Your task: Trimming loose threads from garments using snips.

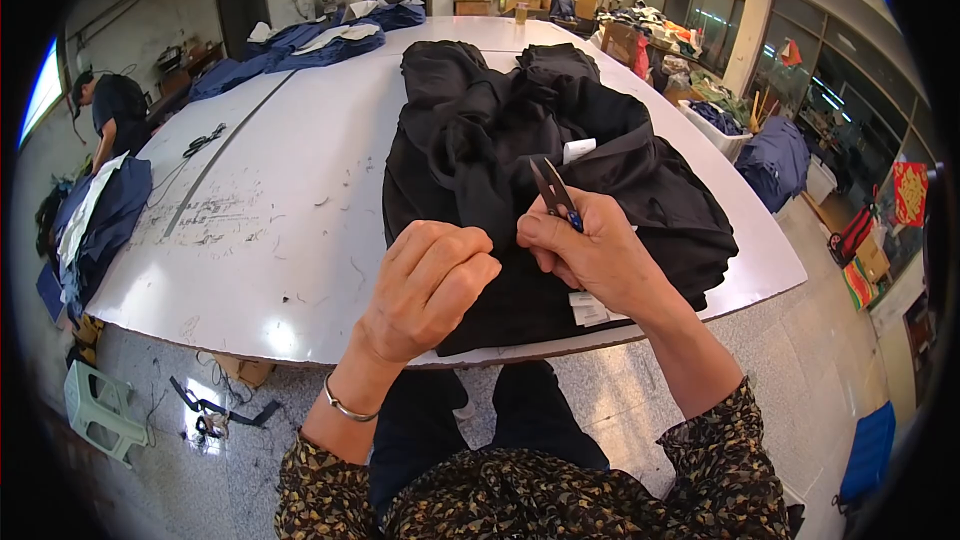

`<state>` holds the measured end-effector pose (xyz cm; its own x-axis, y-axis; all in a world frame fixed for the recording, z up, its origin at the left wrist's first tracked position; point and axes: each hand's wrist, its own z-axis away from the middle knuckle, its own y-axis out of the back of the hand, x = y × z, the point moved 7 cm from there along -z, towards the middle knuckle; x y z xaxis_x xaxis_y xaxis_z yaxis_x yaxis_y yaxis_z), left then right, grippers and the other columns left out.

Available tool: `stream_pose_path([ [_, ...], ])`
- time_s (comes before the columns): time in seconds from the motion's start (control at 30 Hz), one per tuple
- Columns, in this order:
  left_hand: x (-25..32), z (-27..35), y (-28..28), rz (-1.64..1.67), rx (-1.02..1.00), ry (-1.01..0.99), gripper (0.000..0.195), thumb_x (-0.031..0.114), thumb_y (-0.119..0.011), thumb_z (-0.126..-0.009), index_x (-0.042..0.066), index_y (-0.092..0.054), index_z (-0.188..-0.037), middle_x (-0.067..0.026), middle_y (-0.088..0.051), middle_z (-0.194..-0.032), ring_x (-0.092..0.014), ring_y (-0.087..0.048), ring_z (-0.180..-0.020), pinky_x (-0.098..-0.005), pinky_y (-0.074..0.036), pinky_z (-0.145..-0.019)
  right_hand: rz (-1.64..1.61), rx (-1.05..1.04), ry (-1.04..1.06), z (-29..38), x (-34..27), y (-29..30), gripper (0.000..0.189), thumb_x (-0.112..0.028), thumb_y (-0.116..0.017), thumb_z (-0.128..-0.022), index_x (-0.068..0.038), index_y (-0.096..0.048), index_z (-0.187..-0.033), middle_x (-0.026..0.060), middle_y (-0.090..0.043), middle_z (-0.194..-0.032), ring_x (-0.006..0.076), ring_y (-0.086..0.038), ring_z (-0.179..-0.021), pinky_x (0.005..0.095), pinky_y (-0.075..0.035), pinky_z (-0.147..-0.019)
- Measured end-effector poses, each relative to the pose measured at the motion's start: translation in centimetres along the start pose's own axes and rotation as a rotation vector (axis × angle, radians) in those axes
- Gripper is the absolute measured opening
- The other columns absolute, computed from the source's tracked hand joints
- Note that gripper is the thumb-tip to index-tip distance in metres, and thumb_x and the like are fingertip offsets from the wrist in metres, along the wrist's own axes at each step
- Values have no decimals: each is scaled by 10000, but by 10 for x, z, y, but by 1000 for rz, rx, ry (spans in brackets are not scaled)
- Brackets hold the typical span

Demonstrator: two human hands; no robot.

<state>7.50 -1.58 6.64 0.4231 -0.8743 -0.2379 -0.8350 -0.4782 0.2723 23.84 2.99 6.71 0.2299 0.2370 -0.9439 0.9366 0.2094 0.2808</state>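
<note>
In my right hand [600, 251] I hold thread snips [553, 187], blades pointing up and away from me. The thumb and fingers of that hand are also pinched together at their tips, but what lies between them is too small to tell. My left hand [431, 289] is curled close by, its fingertips hidden, so I cannot tell if it grips cloth or thread. Under both hands spreads a pile of black garments [457, 150], folded and rumpled. A white label [579, 149] sticks up beyond the snips, and white tags [589, 310] show below my right wrist.
The white table [315, 150] bears thread scraps and black scissors [204, 139]. Blue cloth piles [292, 49] lie at its far left; another [105, 210] hangs over the left edge, near a person [120, 112]. A plastic stool [105, 409] stands on the floor.
</note>
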Motion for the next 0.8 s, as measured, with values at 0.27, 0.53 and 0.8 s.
stream_pose_path([
  [0.27, -5, -6, 2, -9, 11, 105, 297, 4, -769, -724, 33, -635, -987, -95, -640, -957, -252, -619, -810, -355, -510, -699, -6, 47, 69, 5, -2, 0, 211, -213, -636, -990, -24, -637, -896, -5, -570, -633, 43, -474, -507, 226, -354, -456],
  [0.53, -13, -36, -12, -79, -116, 246, 328, -49, -750, -674, 39, -712, -988, -83, -659, -986, -258, -645, -862, -368, -520, -707, 191, 170, 352, 6, -21, -2, 193, -153, -659, -974, -1, -594, -874, 59, -566, -627, 116, -532, -553, 300, -414, -529],
  [0.8, -46, -17, -14, 340, -56, 824, 106, 96, -708, -937, 8, -663, -898, -56, -659, -772, -132, -656, -586, -273, -517, -518, 478, 184, 516, 18, -46, 4, 189, -197, -652, -985, -30, -564, -995, 142, -624, -771, 323, -637, -695, 379, -479, -634],
])
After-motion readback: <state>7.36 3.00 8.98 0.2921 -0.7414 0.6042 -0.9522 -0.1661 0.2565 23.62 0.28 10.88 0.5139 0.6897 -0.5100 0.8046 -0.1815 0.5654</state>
